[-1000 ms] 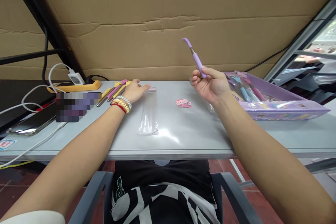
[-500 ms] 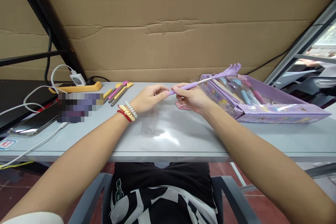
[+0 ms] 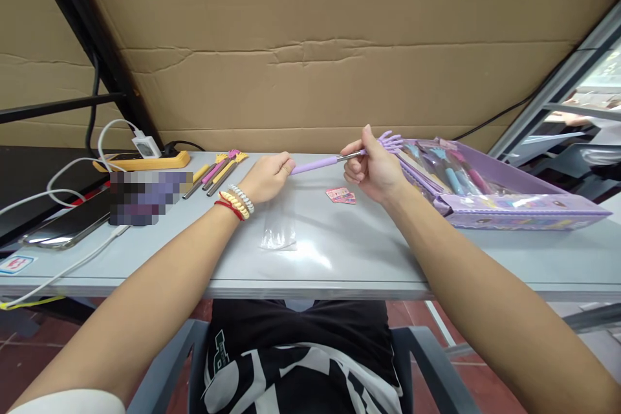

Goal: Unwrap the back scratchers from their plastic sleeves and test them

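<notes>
Purple plastic forms the handle of a small back scratcher (image 3: 320,162), which is held level above the grey surface (image 3: 369,246) between both hands in the head view. Its handle end is pinched by the curled fingers of the left hand (image 3: 266,176), whose wrist carries red, yellow and white bracelets (image 3: 233,201). The metal shaft near the hand-shaped head is pinched between thumb and forefinger of the right hand (image 3: 371,168), the remaining fingers being folded in. The scratcher's head lies just beside the near end of a purple box (image 3: 504,202), in which more scratchers in blue, pink and purple are packed. Below the scratcher, a small pink card (image 3: 340,195) is seen flat on the surface, and a clear plastic sleeve (image 3: 278,231) lies nearer the front edge, below the left hand. To the left of that hand, several yellow and pink scratchers (image 3: 218,170) are laid side by side. Further left, a yellow power strip (image 3: 145,160) with a white charger plugged in is placed at the back edge, and a white cable (image 3: 72,265) runs forward along the surface. Brown cardboard (image 3: 339,45) closes off the back.
</notes>
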A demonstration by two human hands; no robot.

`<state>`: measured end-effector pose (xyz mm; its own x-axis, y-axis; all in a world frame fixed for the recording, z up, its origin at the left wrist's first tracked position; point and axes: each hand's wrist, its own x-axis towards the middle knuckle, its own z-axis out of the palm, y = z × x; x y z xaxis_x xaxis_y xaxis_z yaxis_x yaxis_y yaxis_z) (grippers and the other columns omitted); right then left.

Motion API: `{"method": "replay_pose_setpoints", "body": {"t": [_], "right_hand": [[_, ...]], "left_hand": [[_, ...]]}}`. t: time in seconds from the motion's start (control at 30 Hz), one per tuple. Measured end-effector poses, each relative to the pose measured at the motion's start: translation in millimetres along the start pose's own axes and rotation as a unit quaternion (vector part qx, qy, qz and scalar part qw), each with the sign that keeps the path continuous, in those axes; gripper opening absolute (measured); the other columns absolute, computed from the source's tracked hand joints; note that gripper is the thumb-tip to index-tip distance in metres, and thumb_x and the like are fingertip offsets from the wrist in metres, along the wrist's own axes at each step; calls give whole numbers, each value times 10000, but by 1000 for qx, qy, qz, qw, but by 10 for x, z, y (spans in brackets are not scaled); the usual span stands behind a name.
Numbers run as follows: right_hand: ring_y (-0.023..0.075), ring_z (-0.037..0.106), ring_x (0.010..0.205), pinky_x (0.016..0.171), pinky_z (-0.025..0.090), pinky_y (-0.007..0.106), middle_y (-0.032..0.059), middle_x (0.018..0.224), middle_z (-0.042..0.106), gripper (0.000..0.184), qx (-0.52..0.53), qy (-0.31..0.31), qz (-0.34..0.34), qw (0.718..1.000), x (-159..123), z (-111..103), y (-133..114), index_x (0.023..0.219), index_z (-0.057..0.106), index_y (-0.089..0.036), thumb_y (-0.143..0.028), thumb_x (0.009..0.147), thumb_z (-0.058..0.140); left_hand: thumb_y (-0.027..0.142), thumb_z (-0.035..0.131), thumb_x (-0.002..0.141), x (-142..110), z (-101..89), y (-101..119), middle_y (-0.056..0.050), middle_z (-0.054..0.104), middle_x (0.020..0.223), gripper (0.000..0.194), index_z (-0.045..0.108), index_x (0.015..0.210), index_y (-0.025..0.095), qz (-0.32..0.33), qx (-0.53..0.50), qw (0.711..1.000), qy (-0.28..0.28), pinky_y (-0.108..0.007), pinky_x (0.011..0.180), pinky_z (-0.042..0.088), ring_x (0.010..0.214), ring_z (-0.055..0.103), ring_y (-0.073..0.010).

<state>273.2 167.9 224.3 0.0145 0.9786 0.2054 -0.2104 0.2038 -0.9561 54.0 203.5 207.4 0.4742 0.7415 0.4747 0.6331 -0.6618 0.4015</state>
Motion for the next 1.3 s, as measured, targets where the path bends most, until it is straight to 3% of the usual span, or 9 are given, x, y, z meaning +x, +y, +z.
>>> {"method": "replay_pose_setpoints", "body": {"t": [0.2, 0.37, 0.5, 0.6, 0.7, 0.83, 0.97, 1.13, 1.3], "right_hand": [[89, 420, 331, 348, 279, 239, -11, 436, 513, 663, -77, -67, 14, 995, -23, 168, 251, 700, 595, -175, -833, 722, 513], [87, 449, 378, 345, 275, 237, -5, 506, 539, 679, -77, -103, -2, 992, -40, 199, 297, 678, 578, -179, -854, 610, 601], [87, 460, 415, 401, 341, 243, 2, 516, 533, 658, -74, -67, -40, 994, -37, 146, 215, 688, 617, -169, -825, 682, 571], [79, 455, 448, 453, 364, 239, -16, 514, 505, 576, -71, -31, -83, 994, -34, 108, 179, 672, 620, -169, -744, 680, 662], [73, 433, 466, 458, 329, 233, -34, 515, 488, 478, -120, -48, -93, 987, -60, 108, 160, 608, 551, -181, -598, 652, 779], [59, 346, 412, 428, 263, 245, -43, 448, 414, 513, -258, -37, -71, 963, -130, 147, 127, 501, 421, -190, -536, 759, 697], [66, 331, 400, 439, 264, 262, -45, 424, 306, 546, -298, -123, -46, 946, -172, 150, 109, 435, 346, -195, -468, 853, 567], [66, 289, 431, 450, 219, 269, -38, 447, 285, 472, -339, -124, -107, 927, -253, 205, 68, 452, 304, -197, -360, 851, 496], [64, 245, 446, 451, 170, 271, -30, 455, 278, 422, -425, -133, -164, 880, -347, 289, 24, 473, 261, -194, -340, 827, 438]], "left_hand": [[415, 403, 951, -45, 132, 182, -8, 629, 775, 310, 576, 1014, 165, 65, -54, 995, -47, -269, 650, 374, 684, 544, -148], [414, 363, 962, -34, 129, 211, -4, 593, 715, 330, 571, 849, 184, 88, -41, 994, -58, -272, 636, 353, 650, 516, -144], [480, 400, 940, -35, 78, 182, 28, 465, 569, 365, 489, 718, 204, 54, 5, 995, -80, -280, 555, 276, 538, 414, -136], [495, 378, 942, -45, 103, 188, 22, 446, 572, 379, 414, 691, 213, 48, 25, 995, -86, -284, 553, 270, 535, 403, -140], [510, 329, 953, -50, 153, 204, 4, 468, 610, 389, 414, 714, 215, 60, 34, 994, -87, -288, 585, 296, 576, 432, -154], [510, 302, 959, -54, 170, 206, -6, 505, 643, 378, 496, 837, 209, 78, 47, 992, -86, -291, 603, 309, 600, 453, -171], [404, 307, 957, -59, 157, 198, -39, 600, 778, 316, 544, 967, 196, 121, 17, 990, -70, -293, 660, 356, 706, 522, -184], [451, 319, 929, -46, 73, 192, 3, 511, 647, 347, 525, 819, 194, 134, -26, 986, -99, -283, 592, 327, 585, 426, -143], [608, 327, 896, -41, -41, 228, 24, 371, 571, 499, 471, 659, 194, 150, -104, 972, -149, -285, 544, 281, 551, 334, -119]]}}
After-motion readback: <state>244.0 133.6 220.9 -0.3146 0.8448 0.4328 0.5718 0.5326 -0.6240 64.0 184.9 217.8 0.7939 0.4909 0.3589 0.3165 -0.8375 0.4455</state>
